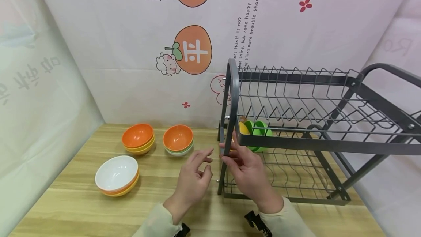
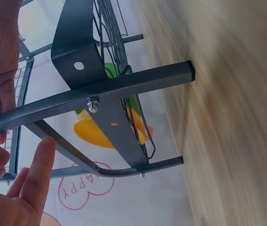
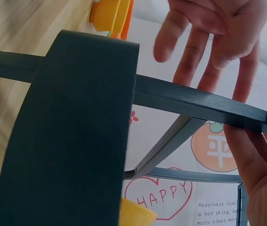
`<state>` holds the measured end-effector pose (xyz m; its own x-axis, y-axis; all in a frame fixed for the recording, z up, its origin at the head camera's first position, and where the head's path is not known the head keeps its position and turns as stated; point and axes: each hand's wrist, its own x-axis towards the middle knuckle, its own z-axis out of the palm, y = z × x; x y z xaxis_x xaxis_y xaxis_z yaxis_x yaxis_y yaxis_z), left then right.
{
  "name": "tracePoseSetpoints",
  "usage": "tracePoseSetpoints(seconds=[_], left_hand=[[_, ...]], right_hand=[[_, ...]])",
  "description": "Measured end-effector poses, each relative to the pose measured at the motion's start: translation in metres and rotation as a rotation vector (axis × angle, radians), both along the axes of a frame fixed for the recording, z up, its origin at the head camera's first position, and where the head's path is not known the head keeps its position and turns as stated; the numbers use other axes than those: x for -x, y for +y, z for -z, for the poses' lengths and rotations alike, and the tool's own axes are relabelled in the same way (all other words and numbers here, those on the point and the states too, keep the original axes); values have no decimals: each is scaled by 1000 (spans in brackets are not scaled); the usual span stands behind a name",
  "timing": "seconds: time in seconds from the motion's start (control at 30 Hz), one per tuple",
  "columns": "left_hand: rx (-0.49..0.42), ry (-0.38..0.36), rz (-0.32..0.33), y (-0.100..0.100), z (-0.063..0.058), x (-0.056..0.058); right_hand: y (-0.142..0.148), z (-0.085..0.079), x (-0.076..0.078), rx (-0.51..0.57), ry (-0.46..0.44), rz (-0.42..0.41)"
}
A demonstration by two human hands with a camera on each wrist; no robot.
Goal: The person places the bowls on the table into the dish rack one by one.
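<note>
One hand, the right hand (image 1: 248,171), grips a post of a dark metal rack (image 1: 312,144) between thumb and fingers, just right of centre in the head view; the left hand (image 1: 192,178), fingers relaxed and holding nothing, hovers just left of that post. Only the left wrist view shows a round hole (image 2: 79,66) in the rack's side plate. Yellow and green dishes (image 1: 260,129) sit on the lower tier. Three stacks of bowls (image 1: 116,174) occupy the frame's left on a wood-grain table (image 1: 72,207), before a printed backdrop (image 1: 131,65).
</note>
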<state>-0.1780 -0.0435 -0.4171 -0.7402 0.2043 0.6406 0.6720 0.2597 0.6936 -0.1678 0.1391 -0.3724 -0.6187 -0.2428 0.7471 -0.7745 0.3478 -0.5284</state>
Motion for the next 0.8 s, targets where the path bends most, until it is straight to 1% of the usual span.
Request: tracePoseSetpoints(seconds=[0.07,0.17,0.33,0.4,0.47,0.5,0.57,0.6,0.67,0.73,0.8], left_hand=[[7,-8,2,-1,1,0],[16,-15,8,-2,4,0],[39,-27,21,-4,5,-1],[51,-57,28,-6,4,-2],[86,-100,21,-8,2,-4],[123,-121,8,-10,0,-5],[227,-174,-34,-14,-5,-7],[293,-203,-53,-17,-8,-9],[452,-241,-102,-25,-15,-11],[609,-262,-138,-36,-24,-14],[738,-279,-166,-49,-35,-18]], right_hand=[[0,2,1,-11,37,3],[1,3,3,-28,70,9],[2,3,3,-46,83,5],[3,3,4,-47,89,0],[3,3,4,-46,90,-5],[3,3,5,-44,92,-10],[3,4,5,-43,96,-13],[3,4,6,-44,97,-13],[3,4,6,-44,98,-15],[3,5,6,-48,98,-15],[3,4,6,-49,95,-15]])
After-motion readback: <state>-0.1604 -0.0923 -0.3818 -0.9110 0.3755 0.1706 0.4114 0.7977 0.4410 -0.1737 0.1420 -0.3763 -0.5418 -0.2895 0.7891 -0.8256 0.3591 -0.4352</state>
